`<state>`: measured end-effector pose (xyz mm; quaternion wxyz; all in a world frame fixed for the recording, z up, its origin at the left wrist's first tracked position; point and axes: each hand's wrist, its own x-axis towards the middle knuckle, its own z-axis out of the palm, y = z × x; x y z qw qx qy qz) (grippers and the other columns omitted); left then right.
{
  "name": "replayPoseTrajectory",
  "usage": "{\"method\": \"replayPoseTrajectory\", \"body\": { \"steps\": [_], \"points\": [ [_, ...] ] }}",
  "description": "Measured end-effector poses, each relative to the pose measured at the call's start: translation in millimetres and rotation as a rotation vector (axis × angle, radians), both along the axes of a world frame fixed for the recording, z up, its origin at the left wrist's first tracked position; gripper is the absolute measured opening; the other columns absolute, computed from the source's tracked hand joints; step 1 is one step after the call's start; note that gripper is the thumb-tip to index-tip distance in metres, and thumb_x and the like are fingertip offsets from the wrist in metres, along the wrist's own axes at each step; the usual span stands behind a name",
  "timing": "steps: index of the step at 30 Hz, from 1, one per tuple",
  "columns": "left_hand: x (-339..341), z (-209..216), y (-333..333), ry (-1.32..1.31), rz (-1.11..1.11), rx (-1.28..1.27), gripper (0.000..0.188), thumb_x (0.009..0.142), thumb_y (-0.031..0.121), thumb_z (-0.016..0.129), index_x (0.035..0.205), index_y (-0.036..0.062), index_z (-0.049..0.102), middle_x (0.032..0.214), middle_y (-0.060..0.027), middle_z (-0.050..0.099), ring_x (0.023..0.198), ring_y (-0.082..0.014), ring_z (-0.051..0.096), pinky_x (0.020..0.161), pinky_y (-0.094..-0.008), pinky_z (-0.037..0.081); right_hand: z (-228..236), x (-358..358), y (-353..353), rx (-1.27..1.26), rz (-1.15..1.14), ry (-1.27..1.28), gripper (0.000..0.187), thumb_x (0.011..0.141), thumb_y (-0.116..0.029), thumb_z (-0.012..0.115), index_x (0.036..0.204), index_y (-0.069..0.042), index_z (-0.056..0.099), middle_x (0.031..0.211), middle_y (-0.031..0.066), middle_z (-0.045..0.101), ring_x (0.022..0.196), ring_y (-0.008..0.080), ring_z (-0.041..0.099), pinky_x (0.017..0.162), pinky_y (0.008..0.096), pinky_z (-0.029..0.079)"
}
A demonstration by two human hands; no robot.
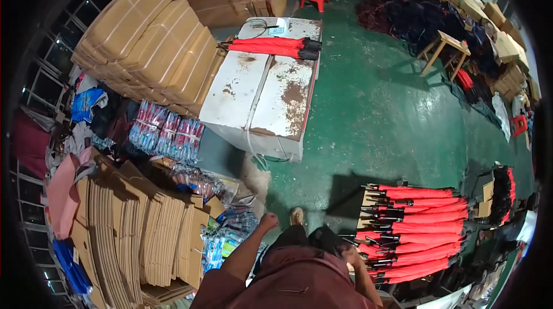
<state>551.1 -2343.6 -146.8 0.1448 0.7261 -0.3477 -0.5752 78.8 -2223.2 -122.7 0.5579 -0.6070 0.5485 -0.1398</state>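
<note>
I see the one view look down and ahead from a head-worn camera, near above the left hand and right hand; its wide fisheye sweep bends at the rim and runs past the worktop, well beyond the hands.

Workshop or packing room, by the look of it, umbrella work. Painted green floor, scuffed. Strapped cartons stacked high; flattened cardboard packed upright below. Plastic-wrapped bundles alongside. White desk, paint worn to rust, bears red folded umbrellas; a larger row of red umbrellas lies lower right. Dark heaps, apparently fabric, at far right; plain wooden stool beside them.
</note>
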Motion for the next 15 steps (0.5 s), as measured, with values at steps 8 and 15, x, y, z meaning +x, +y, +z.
{"method": "replayPoseTrajectory", "body": {
  "steps": [8,15],
  "points": [
    [-19.9,2.2,-129.9,0.29,0.264,-0.1,0.022,0.105,0.024,0.059,0.11,0.0055,0.068,0.087,-0.0066,0.072,0.072,-0.0173,0.069,0.065,-0.0324,0.057,28.9,19.2,-195.9,0.177,-0.213,-0.01,0.032,0.099,-0.015,0.056,0.122,0.003,0.068,0.112,0.0113,0.074,0.089,0.0164,0.067,0.074,0.0326,0.056],
    [-102.3,52.8,-248.9,0.207,-0.079,-0.065,0.022,0.102,0.023,0.059,0.103,0.0044,0.069,0.087,-0.0066,0.071,0.076,-0.0194,0.069,0.073,-0.0359,0.056,-61.3,-95.5,-255.5,-0.084,0.006,-0.155,0.036,0.104,-0.025,0.061,0.123,0.005,0.062,0.106,0.0164,0.071,0.089,0.0238,0.071,0.077,0.0368,0.061]
  ]
}}
